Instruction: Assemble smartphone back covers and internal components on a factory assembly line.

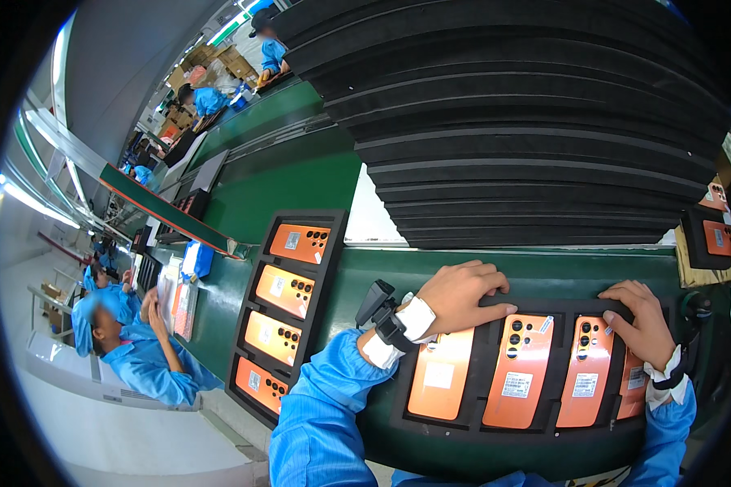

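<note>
A black foam tray (473,422) lies in front of me, with several orange phones in its slots, camera side up. My left hand (460,299) straddles the tray's far rim, fingers over the edge and thumb on the foam. It partly covers the leftmost phone (437,394). Two middle phones, one left (518,365) and one right (586,365), carry white labels. At the far right corner, my right hand (640,318) grips the same rim, its thumb near the top of the right middle phone. My right wrist and hand partly hide the rightmost phone (632,385).
Another black tray of orange phones (246,345) lies to the left. Beyond the green bench (349,280) rises a tall stack of black trays (528,154). A co-worker in blue (150,357) sits at the left. More phones in a black tray (711,239) stand at far right.
</note>
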